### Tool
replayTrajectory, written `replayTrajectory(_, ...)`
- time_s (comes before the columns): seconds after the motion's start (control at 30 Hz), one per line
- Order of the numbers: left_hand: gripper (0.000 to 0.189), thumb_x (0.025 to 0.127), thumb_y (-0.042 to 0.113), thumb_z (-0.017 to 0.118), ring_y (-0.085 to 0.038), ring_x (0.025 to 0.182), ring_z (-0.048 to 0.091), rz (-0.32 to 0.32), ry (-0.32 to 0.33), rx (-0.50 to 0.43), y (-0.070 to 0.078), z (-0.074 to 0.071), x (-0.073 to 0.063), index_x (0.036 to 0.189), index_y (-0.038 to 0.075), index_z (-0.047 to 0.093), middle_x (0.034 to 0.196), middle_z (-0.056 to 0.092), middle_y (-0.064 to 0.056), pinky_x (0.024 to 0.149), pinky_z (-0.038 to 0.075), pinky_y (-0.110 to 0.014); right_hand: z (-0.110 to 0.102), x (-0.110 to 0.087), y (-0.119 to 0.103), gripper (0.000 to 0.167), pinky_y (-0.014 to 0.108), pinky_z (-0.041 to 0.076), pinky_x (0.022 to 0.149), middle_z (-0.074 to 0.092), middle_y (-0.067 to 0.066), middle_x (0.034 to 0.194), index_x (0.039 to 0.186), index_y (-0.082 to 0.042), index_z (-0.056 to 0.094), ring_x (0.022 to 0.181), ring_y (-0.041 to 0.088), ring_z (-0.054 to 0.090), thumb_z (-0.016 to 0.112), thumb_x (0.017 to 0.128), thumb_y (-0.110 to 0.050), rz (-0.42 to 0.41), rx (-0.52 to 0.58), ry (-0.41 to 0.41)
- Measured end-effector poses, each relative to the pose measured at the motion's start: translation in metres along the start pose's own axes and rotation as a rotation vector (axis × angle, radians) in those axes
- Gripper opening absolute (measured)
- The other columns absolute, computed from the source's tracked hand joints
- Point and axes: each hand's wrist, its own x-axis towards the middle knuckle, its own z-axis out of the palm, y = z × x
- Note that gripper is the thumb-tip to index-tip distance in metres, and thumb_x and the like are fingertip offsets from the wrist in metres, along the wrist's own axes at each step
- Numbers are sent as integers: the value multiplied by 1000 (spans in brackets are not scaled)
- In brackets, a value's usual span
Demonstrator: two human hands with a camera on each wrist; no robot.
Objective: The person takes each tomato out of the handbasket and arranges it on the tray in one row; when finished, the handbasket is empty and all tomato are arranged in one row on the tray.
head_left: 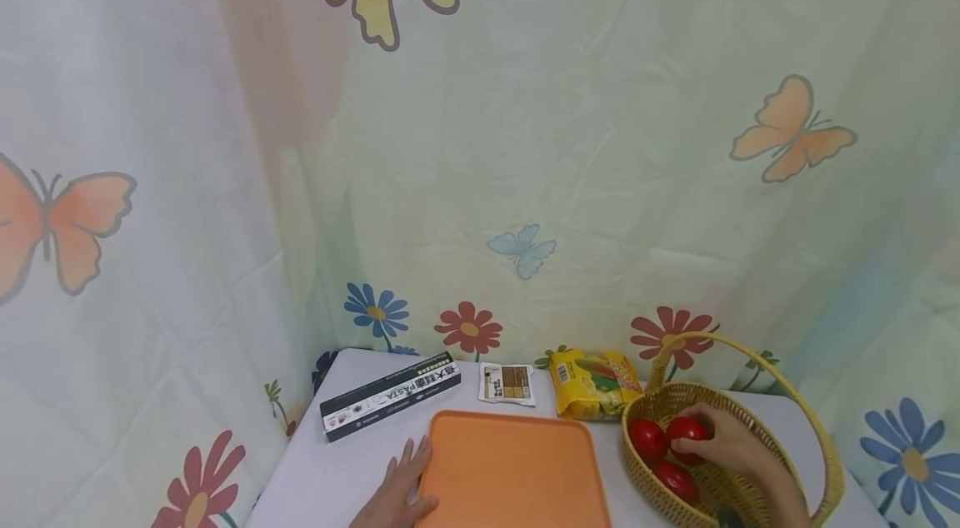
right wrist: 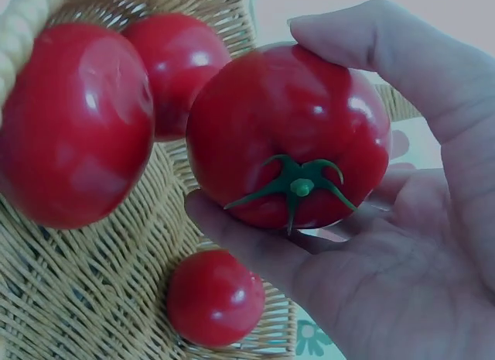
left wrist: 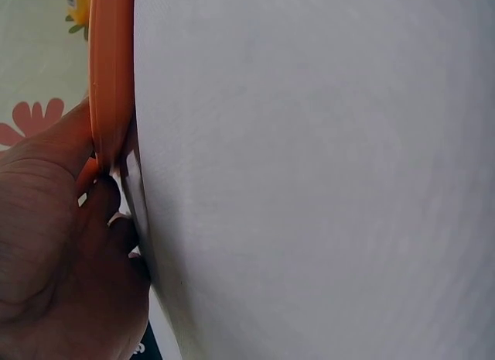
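Note:
In the head view, my right hand (head_left: 723, 440) reaches into a wicker basket (head_left: 750, 507). It grips a glossy red tomato (right wrist: 286, 128) between thumb and fingers; the green calyx faces the right wrist camera. Other tomatoes lie around it: a large one (right wrist: 77, 128), one partly behind (right wrist: 176, 70) and a lower one (right wrist: 216, 298). My left hand (head_left: 397, 490) rests at the left edge of an orange tray (head_left: 517, 470), its thumb over the rim and its fingers spread along the side. The left wrist view shows the tray's outer wall (left wrist: 112, 66) close to that hand.
Behind the tray lie a black-and-white pasta box (head_left: 390, 396), a small white packet (head_left: 507, 384) and a yellow bag (head_left: 595, 384). The basket's tall handle (head_left: 813, 420) arches over its right side. A butterfly-printed curtain (head_left: 600, 178) encloses the white tabletop (head_left: 300, 486).

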Motion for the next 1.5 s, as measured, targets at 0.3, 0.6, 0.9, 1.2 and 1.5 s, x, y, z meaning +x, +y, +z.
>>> replayTrajectory(0.3,93,97,32,79,-50,164,3,22,-6,8,-1,0,1,171,7,28,179,20,-15,128,-1,-74,2,-13,-8,64,48,67,81,68,27,121,138,10,58,100,29,68,86,93,-27,-45,68,7)
replayTrajectory(0.6,95,98,39,77,-53,163,0,72,-27,-20,-7,-1,-1,171,4,25,179,17,-19,126,-6,-77,10,-23,-14,47,46,67,82,69,21,122,133,3,65,99,25,64,81,97,-23,-94,113,-7)
replayTrajectory(0.9,96,97,40,79,-52,164,1,-6,-18,-25,-4,-1,-1,172,11,26,180,17,-17,126,-2,-77,15,-31,-27,47,47,66,83,66,21,128,134,-3,66,104,27,63,82,97,-27,-123,152,-27)
replayTrajectory(1.2,95,98,37,78,-51,164,0,31,-25,-17,-7,0,1,171,5,26,180,17,-17,128,-5,-75,30,-39,-45,47,41,65,84,68,19,130,133,-1,66,112,31,60,83,97,-25,-262,229,-42)
replayTrajectory(1.5,94,99,34,78,-51,164,1,36,-23,3,-6,0,0,171,6,25,179,18,-19,128,-4,-75,52,-40,-65,60,39,67,86,69,21,132,141,2,61,110,28,66,88,93,-23,-287,305,-51)
